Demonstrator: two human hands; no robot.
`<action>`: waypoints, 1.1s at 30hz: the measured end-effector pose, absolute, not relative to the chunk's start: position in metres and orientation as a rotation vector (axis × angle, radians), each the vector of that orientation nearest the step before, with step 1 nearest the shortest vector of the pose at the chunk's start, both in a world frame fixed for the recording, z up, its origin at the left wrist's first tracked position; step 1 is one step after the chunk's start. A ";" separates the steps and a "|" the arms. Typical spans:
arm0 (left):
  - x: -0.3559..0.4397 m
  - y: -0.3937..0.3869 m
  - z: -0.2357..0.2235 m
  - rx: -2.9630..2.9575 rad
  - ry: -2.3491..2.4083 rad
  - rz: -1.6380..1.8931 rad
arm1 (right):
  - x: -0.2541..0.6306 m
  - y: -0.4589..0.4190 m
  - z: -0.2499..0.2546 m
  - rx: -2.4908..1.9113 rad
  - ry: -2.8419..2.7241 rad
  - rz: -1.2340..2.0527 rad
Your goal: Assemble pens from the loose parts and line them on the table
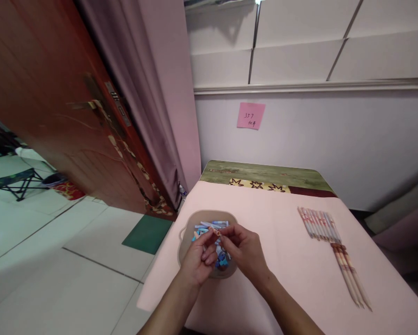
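Above a beige bin (183,242), my left hand (199,255) pinches a small orange-brown tubular piece (216,232), which looks like a pen part. My right hand (246,246) has its thumb and forefinger closed on the same piece from the right side. Blue and pale pen parts (209,224) lie loose in the bin, along with darker blue pieces (222,258). The hands cover much of the bin's contents, and the fingers partly hide the held piece.
A row of slim pens (319,224) lies on the pink-covered table (279,260) at the right, with longer pointed pens (350,274) below it. A wooden door (65,93) and curtain stand left. A pink note (251,116) is on the wall.
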State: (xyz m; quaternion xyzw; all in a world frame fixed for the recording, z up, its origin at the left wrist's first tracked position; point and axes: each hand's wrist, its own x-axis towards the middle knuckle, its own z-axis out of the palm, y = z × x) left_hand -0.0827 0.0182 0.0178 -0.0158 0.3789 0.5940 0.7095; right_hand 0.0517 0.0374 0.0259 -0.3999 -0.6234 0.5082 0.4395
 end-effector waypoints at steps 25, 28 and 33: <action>-0.075 0.013 0.024 -0.106 0.817 1.266 | 0.055 0.042 0.015 -0.891 -1.283 1.540; -0.079 0.015 0.024 -0.143 0.787 1.278 | 0.058 0.040 0.013 -0.942 -1.308 1.429; -0.088 0.023 0.023 -0.209 0.747 1.334 | 0.060 0.030 0.013 -1.024 -1.504 1.113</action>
